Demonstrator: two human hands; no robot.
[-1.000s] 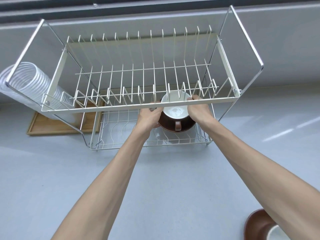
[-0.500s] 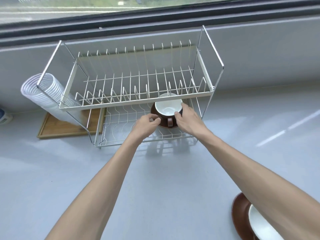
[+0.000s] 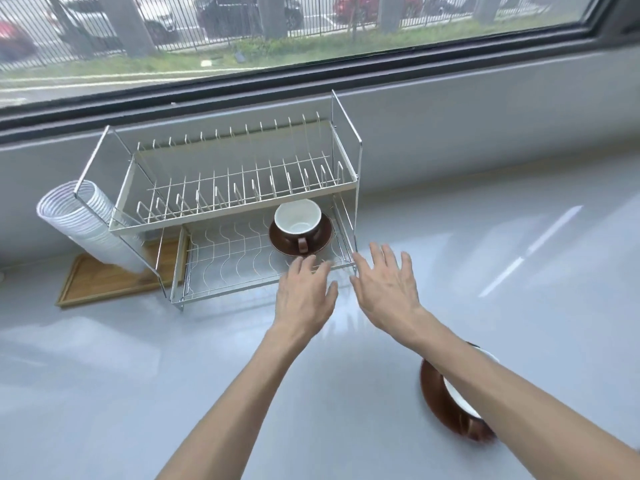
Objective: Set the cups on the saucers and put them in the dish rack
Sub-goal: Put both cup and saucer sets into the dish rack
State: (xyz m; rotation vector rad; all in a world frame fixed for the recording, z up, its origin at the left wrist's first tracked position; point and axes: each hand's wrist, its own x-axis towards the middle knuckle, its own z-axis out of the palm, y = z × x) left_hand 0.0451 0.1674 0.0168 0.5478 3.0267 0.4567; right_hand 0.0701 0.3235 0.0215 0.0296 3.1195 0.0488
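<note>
One cup (image 3: 298, 218) is seated on its saucer (image 3: 300, 233) in the rack's (image 3: 242, 202) lower tier. Left hand (image 3: 304, 296) and right hand (image 3: 388, 289) are spread, holding nothing. The second cup (image 3: 460, 393), on its saucer (image 3: 438, 400) near the right forearm, is judged next for pickup.

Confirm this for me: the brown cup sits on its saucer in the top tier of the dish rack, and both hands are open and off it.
Not quite. The head view shows the brown cup on its saucer in the bottom tier of the dish rack, not the top. The rest holds: left hand and right hand are open and off it.
</note>
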